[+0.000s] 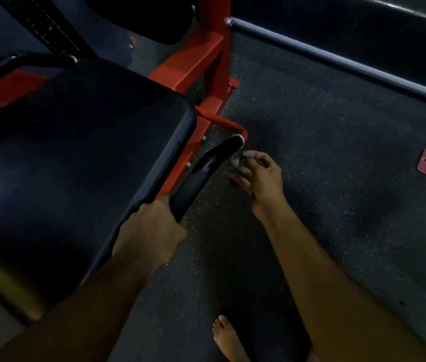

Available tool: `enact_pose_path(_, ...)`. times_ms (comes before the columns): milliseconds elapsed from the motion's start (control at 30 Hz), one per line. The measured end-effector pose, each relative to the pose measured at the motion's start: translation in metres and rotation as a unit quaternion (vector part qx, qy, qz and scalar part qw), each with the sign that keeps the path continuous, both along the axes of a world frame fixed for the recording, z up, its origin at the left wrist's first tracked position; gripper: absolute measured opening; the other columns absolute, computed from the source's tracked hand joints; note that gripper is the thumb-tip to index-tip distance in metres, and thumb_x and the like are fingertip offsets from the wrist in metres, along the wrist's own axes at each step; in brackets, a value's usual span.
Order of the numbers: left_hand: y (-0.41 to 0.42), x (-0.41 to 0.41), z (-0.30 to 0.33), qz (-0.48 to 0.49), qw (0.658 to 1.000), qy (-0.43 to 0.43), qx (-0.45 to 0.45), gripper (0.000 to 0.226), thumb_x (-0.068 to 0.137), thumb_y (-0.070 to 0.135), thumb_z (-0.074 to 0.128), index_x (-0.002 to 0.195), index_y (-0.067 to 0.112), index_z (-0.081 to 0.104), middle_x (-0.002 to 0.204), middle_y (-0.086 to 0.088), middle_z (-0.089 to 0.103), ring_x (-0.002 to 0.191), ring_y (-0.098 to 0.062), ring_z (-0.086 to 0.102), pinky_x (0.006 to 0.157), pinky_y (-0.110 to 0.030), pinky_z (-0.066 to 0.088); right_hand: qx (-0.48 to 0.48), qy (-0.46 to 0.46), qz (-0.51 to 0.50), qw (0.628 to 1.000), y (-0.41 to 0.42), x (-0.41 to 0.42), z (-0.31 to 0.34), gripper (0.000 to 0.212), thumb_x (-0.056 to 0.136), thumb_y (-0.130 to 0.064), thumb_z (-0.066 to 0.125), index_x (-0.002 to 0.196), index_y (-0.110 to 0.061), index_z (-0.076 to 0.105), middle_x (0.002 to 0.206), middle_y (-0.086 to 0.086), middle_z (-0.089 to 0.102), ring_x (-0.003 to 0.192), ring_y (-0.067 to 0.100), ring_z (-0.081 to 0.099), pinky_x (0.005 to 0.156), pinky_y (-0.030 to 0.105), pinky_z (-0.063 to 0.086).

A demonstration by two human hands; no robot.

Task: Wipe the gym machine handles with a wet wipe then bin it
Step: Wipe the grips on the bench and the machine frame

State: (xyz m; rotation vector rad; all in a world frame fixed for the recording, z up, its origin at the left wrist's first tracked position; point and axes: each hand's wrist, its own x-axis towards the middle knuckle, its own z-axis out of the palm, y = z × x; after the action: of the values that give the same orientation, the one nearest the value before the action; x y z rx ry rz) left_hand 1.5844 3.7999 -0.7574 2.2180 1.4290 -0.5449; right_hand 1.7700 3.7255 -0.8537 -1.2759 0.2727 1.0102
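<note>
L hand (154,220) gripped near end of black handle (198,173), prob. to steady it beside seat pad (76,158). R hand (258,173) pinched small crumpled wet wipe (236,162) in curled fingertips, just off handle's far end near chrome cap, apparently placed to wipe there. No bin in view.

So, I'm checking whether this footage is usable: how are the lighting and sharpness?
Head view: dim and underexposed, the black seat pad nearly featureless; wide-angle bending at the edges; soft blur throughout, so the wipe pinched in the right hand is a pale smudge; the left hand grips the dark handle.
</note>
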Motion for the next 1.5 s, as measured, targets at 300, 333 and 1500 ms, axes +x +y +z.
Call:
enact_pose_path(300,0.0,0.0,0.0,-0.005,1.0,0.001,-0.001,0.04,0.092,0.039,0.067,0.127,0.026,0.053,0.097,0.004,0.061,0.083,-0.018,0.062,0.076,-0.038,0.056,0.032,-0.021,0.002,0.999,-0.004,-0.006,0.002,0.01,0.091,-0.008,0.069,0.093,-0.012,0.06,0.1,0.008,0.07,0.093,0.021,0.071,0.09,0.046,0.059)
enact_pose_path(333,0.0,0.0,0.0,-0.005,1.0,0.001,-0.002,0.04,0.092,0.039,0.067,0.127,0.025,0.053,0.1,0.002,0.063,0.085,-0.019,0.063,0.078,-0.039,0.057,0.037,-0.009,-0.008,0.999,-0.004,-0.006,0.002,0.013,0.091,-0.007,0.07,0.1,-0.01,0.061,0.099,0.008,0.071,0.092,0.022,0.072,0.088,0.043,0.06)
enact_pose_path(1500,0.002,-0.002,-0.007,-0.017,1.0,0.004,0.014,0.044,0.09,0.037,0.069,0.13,0.027,0.053,0.092,0.008,0.057,0.079,-0.015,0.061,0.073,-0.037,0.057,-0.071,0.123,-0.167,0.976,0.038,-0.013,0.006,0.012,0.093,-0.001,0.064,0.101,-0.003,0.073,0.098,0.015,0.075,0.091,0.023,0.075,0.08,0.035,0.063)
